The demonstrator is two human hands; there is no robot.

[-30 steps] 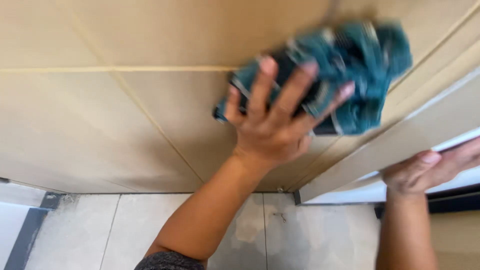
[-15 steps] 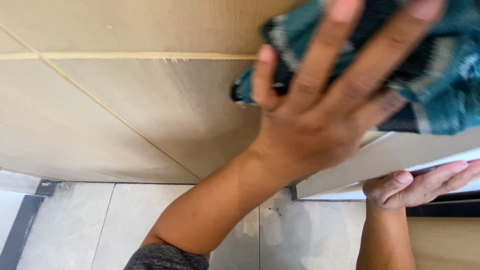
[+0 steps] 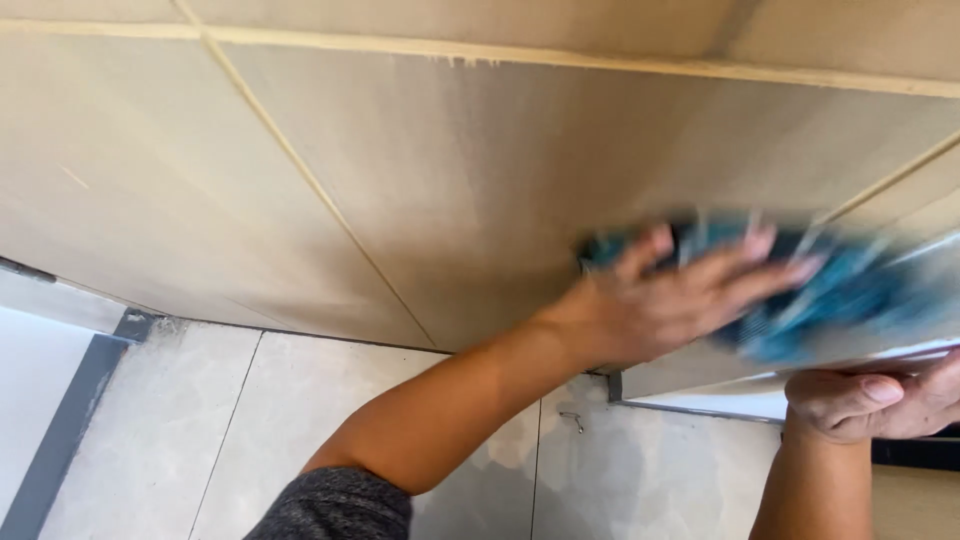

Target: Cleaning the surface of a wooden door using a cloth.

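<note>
My left hand lies flat, fingers spread, on a teal cloth and presses it against the beige tiled wall. Both the hand and the cloth are blurred by motion. The cloth sits at the right, just above a pale ledge or frame edge that juts out from the wall. My right hand is at the lower right, below the cloth, with its fingers curled around that edge and the thumb on top. A grey sleeve covers my left upper arm.
Pale grout lines cross the wall diagonally. Below lies a light grey tiled floor with a small metal hook on it. A dark grey strip runs along the lower left beside a white surface.
My left hand and the cloth have swept down the wall to just above the ledge. My right hand has kept its place on the edge.
</note>
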